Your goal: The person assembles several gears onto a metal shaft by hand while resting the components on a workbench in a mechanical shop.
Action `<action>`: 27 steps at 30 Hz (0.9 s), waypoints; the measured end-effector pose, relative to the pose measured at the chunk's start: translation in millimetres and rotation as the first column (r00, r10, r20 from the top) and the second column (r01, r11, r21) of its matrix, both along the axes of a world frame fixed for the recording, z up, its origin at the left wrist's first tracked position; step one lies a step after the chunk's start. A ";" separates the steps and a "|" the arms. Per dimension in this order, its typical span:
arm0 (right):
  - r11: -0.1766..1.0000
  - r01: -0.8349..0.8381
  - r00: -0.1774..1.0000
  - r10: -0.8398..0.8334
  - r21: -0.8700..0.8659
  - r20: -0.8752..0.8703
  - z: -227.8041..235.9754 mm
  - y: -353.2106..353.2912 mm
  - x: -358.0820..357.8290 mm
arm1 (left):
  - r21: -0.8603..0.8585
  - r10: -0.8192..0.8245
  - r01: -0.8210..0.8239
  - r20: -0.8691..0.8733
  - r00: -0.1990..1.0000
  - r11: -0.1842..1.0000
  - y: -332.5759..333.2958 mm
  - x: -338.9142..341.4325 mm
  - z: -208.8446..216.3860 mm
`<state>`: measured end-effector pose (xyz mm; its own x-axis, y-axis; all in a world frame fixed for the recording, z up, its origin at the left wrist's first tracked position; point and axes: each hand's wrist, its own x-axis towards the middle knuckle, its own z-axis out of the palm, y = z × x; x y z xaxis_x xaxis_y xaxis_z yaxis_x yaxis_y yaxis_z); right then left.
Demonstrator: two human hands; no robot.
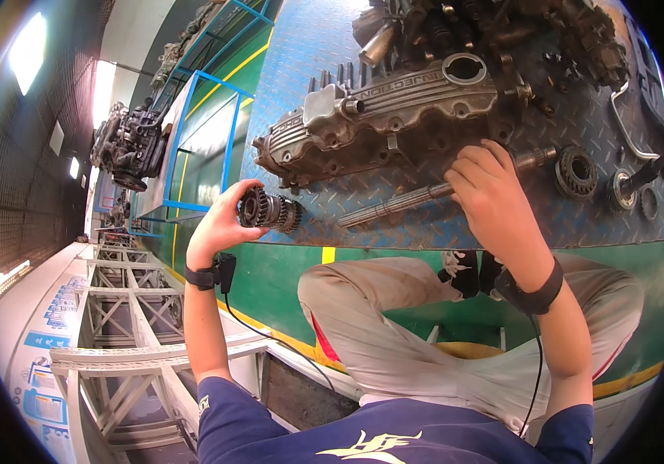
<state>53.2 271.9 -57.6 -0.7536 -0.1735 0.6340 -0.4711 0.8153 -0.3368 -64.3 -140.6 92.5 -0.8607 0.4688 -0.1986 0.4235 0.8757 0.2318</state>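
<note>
Plainly, dark toothed gears [272, 211], splined shaft [397, 204].

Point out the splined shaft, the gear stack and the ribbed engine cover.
Splined shaft [395, 205]: head view, on its grooved left length.
Gear stack [273, 212]: head view, on its middle.
Ribbed engine cover [395, 116]: head view, mid-body.

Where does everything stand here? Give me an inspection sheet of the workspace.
Surface: blue tread-plate table top, worn and grimy in places.
Handled parts: gear cluster near the table edge; splined shaft to its right.
Clutter: ribbed metal engine cover, loose gear near the shaft's right end.
Hands: left hand grips the cluster; right hand is curled over the shaft.
Cables: left cable and right cable, both black, run from the wristbands.
Surroundings: green floor; engine beyond the table, left.
</note>
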 end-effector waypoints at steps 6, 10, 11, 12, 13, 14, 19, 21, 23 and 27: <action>1.000 -0.014 0.999 0.013 0.014 0.037 1.3 0.8 0.3 | -0.059 -0.011 0.009 -0.030 0.999 0.998 -15.3 -1.3 2.9; 1.000 -0.012 0.999 0.010 0.023 0.049 2.3 0.8 0.6 | 0.031 0.080 -0.077 -0.102 0.992 0.997 -34.1 2.0 12.0; 1.000 -0.013 0.999 0.011 0.027 0.046 2.7 1.3 0.6 | 0.043 0.087 -0.082 -0.125 0.988 0.996 -39.7 1.8 15.1; 1.000 -0.015 0.999 0.014 0.025 0.047 3.2 1.5 0.5 | 0.045 0.091 -0.086 -0.129 0.988 0.995 -46.8 2.3 16.2; 1.000 -0.016 0.999 0.015 0.023 0.048 3.6 1.7 0.4 | 0.152 0.087 -0.057 -0.200 0.976 0.987 -54.3 2.3 14.9; 1.000 -0.019 0.999 0.018 0.024 0.044 3.6 1.9 0.5 | 0.255 0.090 -0.019 -0.270 0.959 0.967 -59.1 3.6 14.3; 1.000 -0.016 0.998 0.015 0.019 0.057 4.1 1.2 0.8 | 0.667 0.303 0.013 -0.355 0.884 0.745 -52.1 7.0 -6.8; 1.000 -0.018 0.998 0.017 0.013 0.063 5.2 1.3 0.6 | 0.677 0.298 0.009 -0.335 0.894 0.735 -42.7 2.7 -6.3; 1.000 -0.024 0.997 0.024 0.006 0.069 5.2 0.4 0.3 | 0.634 0.287 -0.011 -0.334 0.898 0.774 -40.8 -5.2 -9.6; 1.000 -0.027 0.998 0.027 0.008 0.057 6.7 -0.1 0.1 | 0.664 0.265 -0.069 -0.199 0.943 0.744 -18.3 -7.2 -28.1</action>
<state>53.3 271.8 -50.9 -0.7833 -0.1999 0.5887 -0.4733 0.8057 -0.3562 -71.4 -158.9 64.4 -0.9089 0.2422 0.3394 0.4139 0.6221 0.6646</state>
